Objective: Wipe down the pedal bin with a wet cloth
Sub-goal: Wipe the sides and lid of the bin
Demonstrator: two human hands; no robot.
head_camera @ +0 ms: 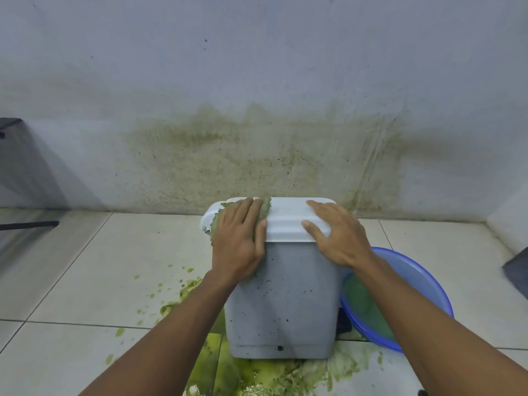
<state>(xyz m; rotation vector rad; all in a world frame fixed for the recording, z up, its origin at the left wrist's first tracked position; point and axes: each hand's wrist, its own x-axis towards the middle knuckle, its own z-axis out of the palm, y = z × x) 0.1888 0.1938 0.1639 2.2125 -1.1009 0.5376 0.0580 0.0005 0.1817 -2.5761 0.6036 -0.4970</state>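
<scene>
A grey pedal bin (285,304) with a white lid (285,221) stands on the tiled floor against the wall. Dark specks dot its front. My left hand (240,241) lies flat with straight fingers on a green-stained cloth (264,208), pressing it onto the left part of the lid. Most of the cloth is hidden under the hand. My right hand (334,235) rests open on the right part of the lid, fingers spread, thumb over the lid's front edge.
A blue basin (423,281) with greenish water sits on the floor just right of the bin. Green slime (257,375) is spread on the tiles in front and to the left. The wall (257,152) behind carries a green stain. Dark objects stand at both edges.
</scene>
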